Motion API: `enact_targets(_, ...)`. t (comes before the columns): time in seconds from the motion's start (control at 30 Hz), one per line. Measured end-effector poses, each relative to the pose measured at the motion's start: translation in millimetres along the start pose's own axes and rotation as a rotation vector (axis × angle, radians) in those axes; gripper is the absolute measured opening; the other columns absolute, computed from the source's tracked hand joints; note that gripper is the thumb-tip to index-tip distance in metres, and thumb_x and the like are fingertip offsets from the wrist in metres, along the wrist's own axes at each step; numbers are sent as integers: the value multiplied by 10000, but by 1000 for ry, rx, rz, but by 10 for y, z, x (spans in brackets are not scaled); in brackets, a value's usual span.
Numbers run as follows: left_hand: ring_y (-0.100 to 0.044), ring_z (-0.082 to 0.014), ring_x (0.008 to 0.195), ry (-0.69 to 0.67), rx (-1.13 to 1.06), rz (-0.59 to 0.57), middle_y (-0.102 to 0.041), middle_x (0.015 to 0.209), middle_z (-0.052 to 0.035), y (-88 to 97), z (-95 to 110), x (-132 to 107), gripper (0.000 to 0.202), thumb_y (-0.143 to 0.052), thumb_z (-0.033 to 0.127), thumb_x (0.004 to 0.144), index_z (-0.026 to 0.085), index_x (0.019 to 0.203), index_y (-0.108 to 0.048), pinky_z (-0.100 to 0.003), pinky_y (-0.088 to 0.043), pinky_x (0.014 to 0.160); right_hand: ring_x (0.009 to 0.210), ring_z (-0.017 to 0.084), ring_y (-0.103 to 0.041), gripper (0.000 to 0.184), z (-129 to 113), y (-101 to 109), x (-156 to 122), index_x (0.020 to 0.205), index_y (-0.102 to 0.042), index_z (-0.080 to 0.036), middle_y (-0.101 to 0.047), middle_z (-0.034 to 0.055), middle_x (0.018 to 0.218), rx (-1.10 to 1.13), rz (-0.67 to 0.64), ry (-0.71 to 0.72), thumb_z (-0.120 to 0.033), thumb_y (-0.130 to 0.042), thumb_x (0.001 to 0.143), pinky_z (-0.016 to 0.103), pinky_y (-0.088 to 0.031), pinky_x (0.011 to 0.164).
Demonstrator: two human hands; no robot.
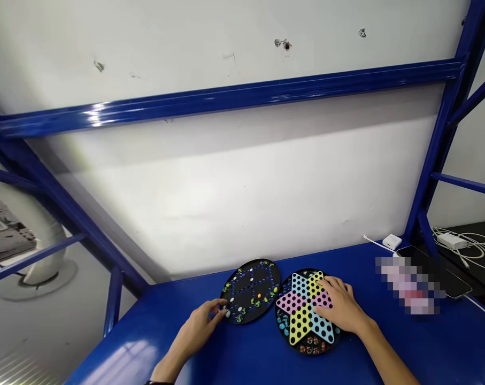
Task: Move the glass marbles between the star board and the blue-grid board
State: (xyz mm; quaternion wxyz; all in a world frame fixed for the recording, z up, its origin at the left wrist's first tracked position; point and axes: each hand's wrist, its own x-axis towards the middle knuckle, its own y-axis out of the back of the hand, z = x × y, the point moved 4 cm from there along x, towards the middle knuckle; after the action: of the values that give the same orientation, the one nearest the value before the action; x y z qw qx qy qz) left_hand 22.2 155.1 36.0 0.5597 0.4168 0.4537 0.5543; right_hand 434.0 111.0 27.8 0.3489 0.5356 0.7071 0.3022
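Observation:
My left hand point(202, 325) is at the left rim of a round black game board point(248, 289). Its thumb and forefinger come together around a small glass marble at the rim, partly hidden by the fingertips. Marbles lie in the board's holes, and a small orange die point(259, 295) sits on its face. To the right, my right hand point(340, 305) rests with spread fingers over the right side of a star-shaped Chinese checkers panel point(304, 307) in pink, yellow and blue. Beneath that panel, a round black tray holds blue marbles point(283, 322) and reddish-brown marbles point(313, 345).
Both boards lie on a blue tabletop point(234, 363) against a white wall. A phone point(435, 270) with a cable, a white charger point(392, 241) and a blurred patch are at the right. Blue metal frame bars point(234, 101) enclose the table.

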Motion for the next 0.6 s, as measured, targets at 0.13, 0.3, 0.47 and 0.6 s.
enact_targets(0.13,-690,-245,980,-105,91,-121,-706,1081,-52,71,294,-62,455,-351,431,953,266,1251,-653,-330,-507,833,1508,298,-243,658,31,-17,15,1468,-444,-306,-380,55,1595,-13,1,-7,-561,-495,864,491,-204,1207)
enact_targets(0.3,-701,-271,942,-140,209,-171,-718,1082,-68,171,509,-99,294,-450,365,912,255,1038,-692,-362,-493,807,1510,298,-246,678,56,-38,30,1479,-433,-314,-387,54,1593,-19,-6,-10,-592,-495,864,484,-208,1209)
enact_targets(0.47,-693,-268,964,-122,132,-139,-749,1057,-64,167,437,-94,301,-459,397,906,253,1009,-702,-341,-484,806,1510,299,-246,691,43,-30,16,1489,-428,-305,-377,59,1599,-21,-4,-17,-596,-496,866,485,-213,1211)
enact_targets(0.6,-672,-225,908,-8,-38,65,-747,1021,-20,273,312,-52,413,-360,506,958,273,1040,-691,-304,-481,781,1509,290,-248,683,22,-16,6,1488,-434,-301,-385,59,1593,-19,-6,-11,-589,-486,871,482,-214,1214)
